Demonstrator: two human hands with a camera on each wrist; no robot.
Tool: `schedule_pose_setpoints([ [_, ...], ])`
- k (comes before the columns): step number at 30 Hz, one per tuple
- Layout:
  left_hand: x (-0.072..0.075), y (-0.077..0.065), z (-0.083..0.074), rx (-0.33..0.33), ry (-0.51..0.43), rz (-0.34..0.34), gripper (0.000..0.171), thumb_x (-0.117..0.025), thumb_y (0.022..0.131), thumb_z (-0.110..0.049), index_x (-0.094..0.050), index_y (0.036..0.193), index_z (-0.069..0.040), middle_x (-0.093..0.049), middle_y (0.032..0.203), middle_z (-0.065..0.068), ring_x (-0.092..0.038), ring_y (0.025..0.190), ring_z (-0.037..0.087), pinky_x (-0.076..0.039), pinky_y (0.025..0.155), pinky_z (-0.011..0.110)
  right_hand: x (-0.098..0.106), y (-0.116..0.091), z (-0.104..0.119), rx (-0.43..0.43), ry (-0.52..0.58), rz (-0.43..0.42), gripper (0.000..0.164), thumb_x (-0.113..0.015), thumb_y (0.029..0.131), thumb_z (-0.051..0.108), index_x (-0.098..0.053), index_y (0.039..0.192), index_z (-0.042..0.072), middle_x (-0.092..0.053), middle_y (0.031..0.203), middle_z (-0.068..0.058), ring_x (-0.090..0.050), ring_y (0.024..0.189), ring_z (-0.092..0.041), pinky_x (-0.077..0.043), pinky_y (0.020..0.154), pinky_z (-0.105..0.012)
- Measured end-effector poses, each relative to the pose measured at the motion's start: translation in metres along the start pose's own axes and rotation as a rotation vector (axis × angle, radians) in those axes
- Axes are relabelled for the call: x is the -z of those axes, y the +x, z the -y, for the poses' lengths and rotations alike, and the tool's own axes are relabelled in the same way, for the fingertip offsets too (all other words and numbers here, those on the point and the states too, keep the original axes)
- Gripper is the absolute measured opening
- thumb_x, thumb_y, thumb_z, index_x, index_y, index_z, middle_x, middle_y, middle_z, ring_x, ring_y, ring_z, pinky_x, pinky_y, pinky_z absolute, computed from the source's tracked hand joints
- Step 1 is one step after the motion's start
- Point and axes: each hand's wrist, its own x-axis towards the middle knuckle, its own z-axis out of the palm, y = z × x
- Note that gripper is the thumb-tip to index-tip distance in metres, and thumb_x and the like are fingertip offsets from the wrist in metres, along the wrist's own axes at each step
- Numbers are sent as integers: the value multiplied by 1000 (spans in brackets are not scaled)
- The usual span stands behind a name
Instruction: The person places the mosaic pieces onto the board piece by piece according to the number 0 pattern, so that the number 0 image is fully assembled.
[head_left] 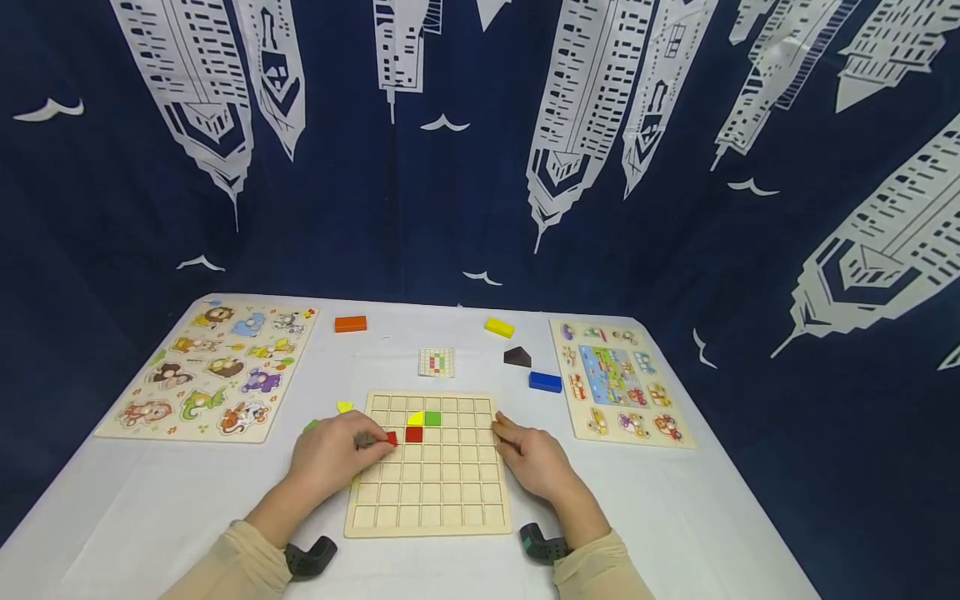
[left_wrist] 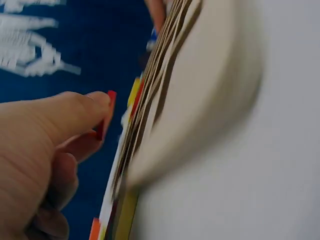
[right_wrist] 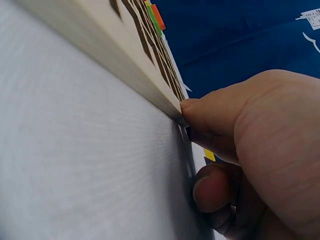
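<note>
Left hand (head_left: 330, 454) pinching a red tile (head_left: 392, 438) over the gridded wooden board (head_left: 427, 518), right hand (head_left: 536, 460) gripping its edge. Looks mid-placement imo, tile probably needs squaring up next.

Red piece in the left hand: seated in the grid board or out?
Out. The left hand pinches the red piece, and the left wrist view shows a gap between it and the grid board.

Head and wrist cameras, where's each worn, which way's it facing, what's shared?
Head: on the head, facing forward and down at the grid board; left hand and right hand show.
Left wrist: on that wrist, facing its hand pinching a red piece.
Right wrist: likewise, facing its hand pinching the board's edge.
Both wrist views share the blue backdrop.
</note>
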Motion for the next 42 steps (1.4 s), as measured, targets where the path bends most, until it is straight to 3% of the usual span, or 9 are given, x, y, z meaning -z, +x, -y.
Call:
schedule_pose_setpoints([
  [3, -13, -5, -13, -87, -17, 36, 15, -89, 78, -38, -74, 79, -38, -70, 91, -22, -65, 79, 3, -49, 66, 26, 0, 1, 0, -1, 5, 2, 39, -67, 99, 16, -66, 138, 9, -57, 149, -2, -56, 136, -28, -45, 110, -51],
  [6, -24, -6, -19, -115, -18, 57, 17, -89, 79, -39, -72, 77, -39, -66, 89, -26, -61, 75, -2, -44, 61, 20, 0, 1, 0, 3, 9, 4, 39, -67, 99, 15, -65, 138, 8, -57, 149, -2, -56, 136, -28, -44, 111, -50],
  [13, -31, -2, -19, -91, -61, 24, 16, -89, 79, -35, -74, 76, -37, -64, 88, -26, -63, 77, -1, -44, 61, 20, 0, 1, 0, 4, 4, 3, 39, -68, 99, 16, -66, 137, 9, -57, 149, -1, -56, 136, -27, -45, 110, -50],
  [24, -33, 1, -20, -36, -43, 39, 16, -89, 79, -36, -75, 75, -40, -61, 87, -24, -57, 73, 0, -41, 56, 23, 0, 1, -3, 2, -2, 11, 39, -67, 99, 16, -66, 137, 9, -56, 149, -1, -56, 136, -29, -45, 110, -51],
  [28, -32, 0, -20, -44, -37, 44, 15, -89, 79, -37, -75, 76, -40, -60, 86, -24, -56, 71, -1, -41, 56, 22, -1, 1, -3, 3, -2, 9, 39, -67, 99, 17, -66, 138, 9, -56, 150, -1, -56, 137, -28, -45, 110, -50],
  [32, -18, -4, -18, -15, -36, 54, 10, -86, 83, -39, -76, 83, -38, -66, 91, -22, -56, 72, 0, -42, 58, 24, -1, 1, -3, 4, 3, 7, 39, -67, 99, 16, -66, 138, 9, -56, 150, -1, -56, 137, -28, -45, 110, -50],
  [35, 5, -4, -10, 62, -33, 52, 7, -81, 88, -35, -78, 94, -32, -72, 100, -12, -56, 70, 5, -42, 58, 28, -1, 1, -3, 3, 3, 7, 39, -67, 99, 16, -65, 138, 9, -56, 150, -1, -56, 137, -28, -45, 110, -50],
  [39, 42, -5, 10, 175, -9, 93, 18, -75, 92, -22, -77, 109, -19, -74, 107, 3, -55, 65, 12, -41, 54, 31, -1, 1, -3, 6, -3, 7, 40, -67, 99, 16, -65, 138, 9, -56, 150, -1, -56, 136, -29, -45, 110, -51],
  [42, 59, -11, 31, 244, 46, 122, 22, -77, 89, -18, -75, 111, -13, -75, 106, 9, -61, 71, 18, -42, 55, 33, -1, 1, -1, 10, -3, 6, 40, -67, 99, 16, -65, 138, 9, -56, 150, -2, -56, 136, -29, -45, 110, -51],
])
